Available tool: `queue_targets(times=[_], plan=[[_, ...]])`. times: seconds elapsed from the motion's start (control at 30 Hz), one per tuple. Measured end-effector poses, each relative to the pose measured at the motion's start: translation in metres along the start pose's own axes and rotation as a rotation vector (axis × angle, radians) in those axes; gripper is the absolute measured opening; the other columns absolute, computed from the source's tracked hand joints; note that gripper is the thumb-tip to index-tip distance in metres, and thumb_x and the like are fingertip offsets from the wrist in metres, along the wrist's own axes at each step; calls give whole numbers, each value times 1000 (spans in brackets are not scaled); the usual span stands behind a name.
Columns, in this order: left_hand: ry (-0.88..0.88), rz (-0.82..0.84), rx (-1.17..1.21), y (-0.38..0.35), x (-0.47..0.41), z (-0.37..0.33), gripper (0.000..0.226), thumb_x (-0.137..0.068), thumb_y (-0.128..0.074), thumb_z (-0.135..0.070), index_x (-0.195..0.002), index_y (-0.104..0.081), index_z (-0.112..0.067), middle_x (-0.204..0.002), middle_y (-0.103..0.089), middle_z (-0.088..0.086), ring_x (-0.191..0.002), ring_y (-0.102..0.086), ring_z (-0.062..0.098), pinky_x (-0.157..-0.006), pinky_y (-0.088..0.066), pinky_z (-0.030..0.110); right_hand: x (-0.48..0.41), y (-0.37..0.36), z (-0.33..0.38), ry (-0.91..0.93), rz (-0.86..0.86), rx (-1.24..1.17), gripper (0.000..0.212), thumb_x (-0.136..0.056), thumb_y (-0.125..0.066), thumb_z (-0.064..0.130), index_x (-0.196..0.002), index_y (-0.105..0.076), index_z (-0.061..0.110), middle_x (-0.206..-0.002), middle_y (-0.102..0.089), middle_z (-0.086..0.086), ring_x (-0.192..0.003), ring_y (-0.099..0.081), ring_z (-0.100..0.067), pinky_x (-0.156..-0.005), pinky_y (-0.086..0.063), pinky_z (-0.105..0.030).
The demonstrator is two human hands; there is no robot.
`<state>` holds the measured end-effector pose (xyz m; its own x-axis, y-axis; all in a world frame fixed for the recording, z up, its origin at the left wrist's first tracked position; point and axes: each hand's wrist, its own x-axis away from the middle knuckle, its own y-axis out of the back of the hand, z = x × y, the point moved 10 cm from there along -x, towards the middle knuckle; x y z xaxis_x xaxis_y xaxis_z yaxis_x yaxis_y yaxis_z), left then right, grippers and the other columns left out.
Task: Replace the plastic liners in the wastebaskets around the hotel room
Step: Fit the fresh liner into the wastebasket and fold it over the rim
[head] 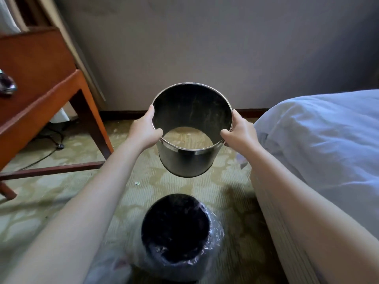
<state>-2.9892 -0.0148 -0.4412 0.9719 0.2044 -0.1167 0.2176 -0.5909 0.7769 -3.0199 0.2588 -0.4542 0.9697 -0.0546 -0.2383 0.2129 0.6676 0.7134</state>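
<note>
As two hands (144,131) (240,132) grip one bare wastebasket (184,163), one lined wastebasket (176,232) stands nearer.

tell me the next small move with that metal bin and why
Probably bring the metal wastebasket shell back and lower it over the black inner bin. The left hand and right hand grip its rim, holding it off the carpet, and a clear plastic liner already drapes over the inner bin's edge.

one wide-angle camera on my head looks forward and down, facing the wall (205,48) and carpet (61,201); the metal wastebasket (184,162) i hold is near, mid-frame.
</note>
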Motion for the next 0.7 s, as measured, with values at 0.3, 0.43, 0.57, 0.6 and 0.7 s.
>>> queue_targets(times=[0.3, 0.43, 0.57, 0.6, 0.7], plan=[[92, 3, 14, 53, 74, 17, 78, -81, -48, -10, -150, -21, -33, -92, -51, -3, -73, -59, 13, -59, -53, 32, 71, 18, 42, 23, 99, -82, 28, -78, -54, 15, -105, -58, 22, -67, -69, -1, -49, -67, -11, -64, -57, -29], [115, 72, 117, 51, 91, 38, 64, -77, -48, -6, -136, -43, -31, -107, -60, 4, -79, -68, 25, -67, -60, 40, 95, 7, 49, 10, 165, -121, 34, -79, -53, 13, -112, -60, 16, -66, -70, -4, -52, -68, -17, -65, -60, -34], [167, 153, 127, 41, 102, 53, 46, -81, -47, -4, -121, -51, -26, -97, -64, 3, -70, -70, 23, -52, -54, 27, 108, -7, 42, -34, 233, -136, 37, -79, -53, 12, -115, -61, 11, -67, -71, -6, -55, -70, -22, -66, -61, -42], [174, 168, 126, 38, 104, 55, 45, -82, -47, -4, -121, -51, -26, -94, -65, 3, -68, -70, 22, -51, -53, 27, 110, -11, 39, -41, 245, -119, 35, -79, -53, 14, -113, -61, 11, -67, -71, -6, -56, -70, -22, -65, -61, -43], [193, 216, 139, 26, 112, 63, 50, -83, -48, -3, -127, -50, -28, -97, -65, 3, -68, -70, 24, -55, -57, 31, 117, -18, 30, -54, 271, -61, 34, -77, -53, 18, -109, -62, 12, -64, -70, -5, -58, -70, -22, -66, -61, -44]])
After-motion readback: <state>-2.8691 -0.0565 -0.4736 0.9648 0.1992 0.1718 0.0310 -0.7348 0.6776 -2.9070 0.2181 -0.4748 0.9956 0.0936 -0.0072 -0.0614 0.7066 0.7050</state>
